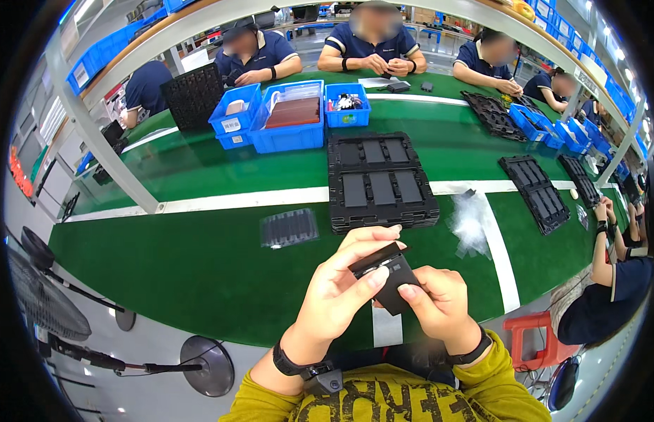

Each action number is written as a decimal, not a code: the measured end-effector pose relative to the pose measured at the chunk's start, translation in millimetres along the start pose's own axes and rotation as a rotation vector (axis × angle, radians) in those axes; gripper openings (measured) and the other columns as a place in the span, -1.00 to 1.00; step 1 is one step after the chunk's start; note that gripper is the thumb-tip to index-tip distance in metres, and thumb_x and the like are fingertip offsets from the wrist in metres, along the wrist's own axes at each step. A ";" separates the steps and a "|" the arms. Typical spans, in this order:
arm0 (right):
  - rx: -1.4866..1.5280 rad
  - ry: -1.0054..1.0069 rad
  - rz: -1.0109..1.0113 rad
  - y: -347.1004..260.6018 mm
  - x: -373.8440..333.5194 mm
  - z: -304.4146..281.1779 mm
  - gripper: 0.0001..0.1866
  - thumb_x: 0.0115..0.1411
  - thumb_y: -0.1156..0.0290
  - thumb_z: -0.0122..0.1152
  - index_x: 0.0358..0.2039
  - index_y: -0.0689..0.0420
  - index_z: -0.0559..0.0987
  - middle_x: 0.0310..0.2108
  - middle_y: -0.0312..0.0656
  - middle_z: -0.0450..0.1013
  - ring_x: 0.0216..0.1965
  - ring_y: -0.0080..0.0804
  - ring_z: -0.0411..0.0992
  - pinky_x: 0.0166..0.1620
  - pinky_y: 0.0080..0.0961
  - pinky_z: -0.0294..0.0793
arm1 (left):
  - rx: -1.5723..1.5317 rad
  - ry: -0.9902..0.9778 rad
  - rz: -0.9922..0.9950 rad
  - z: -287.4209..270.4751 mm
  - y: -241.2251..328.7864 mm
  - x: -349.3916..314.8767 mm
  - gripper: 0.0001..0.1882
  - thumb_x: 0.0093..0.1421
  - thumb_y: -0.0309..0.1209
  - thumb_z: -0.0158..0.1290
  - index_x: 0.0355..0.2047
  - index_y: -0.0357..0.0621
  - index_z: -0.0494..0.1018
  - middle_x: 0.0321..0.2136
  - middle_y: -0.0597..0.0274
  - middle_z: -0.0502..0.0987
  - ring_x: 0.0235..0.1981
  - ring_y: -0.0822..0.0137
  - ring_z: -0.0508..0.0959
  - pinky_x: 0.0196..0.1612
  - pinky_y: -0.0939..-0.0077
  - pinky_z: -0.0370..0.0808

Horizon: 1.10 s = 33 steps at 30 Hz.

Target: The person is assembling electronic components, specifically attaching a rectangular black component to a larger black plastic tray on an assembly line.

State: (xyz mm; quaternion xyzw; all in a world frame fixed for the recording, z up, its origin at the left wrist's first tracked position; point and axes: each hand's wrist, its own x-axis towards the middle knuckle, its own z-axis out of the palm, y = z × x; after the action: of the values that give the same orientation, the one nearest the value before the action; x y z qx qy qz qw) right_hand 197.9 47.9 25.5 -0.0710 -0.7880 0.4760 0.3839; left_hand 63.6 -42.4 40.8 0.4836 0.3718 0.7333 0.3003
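Between my two hands is a flat black rectangular device part (398,285), with a dark strip and a thin light line along its upper edge. It is tilted above the near edge of the table. My left hand (344,285) grips its left side, thumb on its face near that strip. My right hand (439,299) holds its lower right side, thumb pressed on the face. Beyond my hands stands a stack of black trays (383,179), with dark flat pieces in the top one's compartments. A clear sheet with dark strips (289,228) lies left of the stack.
Clear plastic film (471,224) lies right of the stack. Blue bins (288,137) stand at the back left. More black trays (534,191) lie to the right. Several co-workers sit around the green table (165,274). A shelf post (102,133) rises at the left.
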 end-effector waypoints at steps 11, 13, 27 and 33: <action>0.315 -0.045 0.222 -3.9 -1.9 5.1 -0.87 0.16 0.48 0.08 -0.46 0.28 0.49 -0.58 -0.18 0.51 -0.56 -0.55 0.47 -0.48 -0.64 0.43 | -0.280 -0.076 -0.221 -0.8 0.9 -0.2 -0.48 -0.06 -0.24 0.07 -0.16 -0.40 0.35 0.03 -0.14 0.25 0.06 0.08 0.29 0.12 0.26 0.19; 0.240 -0.121 0.088 1.3 -5.0 2.9 -0.87 0.19 0.47 0.04 -0.42 0.28 0.48 -0.57 -0.22 0.51 -0.52 -0.56 0.45 -0.44 -0.64 0.42 | -0.354 -0.137 -0.214 -0.6 -7.0 -0.4 -0.43 -0.09 -0.21 0.10 -0.13 -0.38 0.32 0.05 -0.15 0.24 0.09 0.08 0.27 0.14 0.26 0.18; -0.327 0.061 -0.219 -18.5 27.5 -17.3 -0.88 -0.05 0.57 0.20 -0.44 0.23 0.47 -0.58 -0.18 0.44 -0.56 -0.35 0.44 -0.50 -0.53 0.40 | 0.477 -0.140 0.036 -2.2 5.3 -4.4 -0.58 0.17 -0.62 -0.14 0.07 -0.27 0.26 -0.16 0.06 0.41 -0.13 0.23 0.46 -0.07 0.45 0.38; -0.393 0.077 -0.284 -30.3 33.3 -16.2 -0.89 -0.12 0.59 0.19 -0.53 0.23 0.45 -0.66 -0.19 0.42 -0.64 -0.35 0.41 -0.54 -0.54 0.38 | 0.597 -0.164 0.082 3.5 7.4 -5.6 -0.53 0.12 -0.71 -0.12 0.08 -0.28 0.25 -0.27 0.09 0.38 -0.26 0.28 0.48 -0.18 0.50 0.42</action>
State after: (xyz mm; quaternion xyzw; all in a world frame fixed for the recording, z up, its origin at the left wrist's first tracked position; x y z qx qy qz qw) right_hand 193.3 58.8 71.8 -0.0510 -0.8524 0.2515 0.4556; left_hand 68.2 -49.9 45.2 0.6226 0.5253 0.5619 0.1442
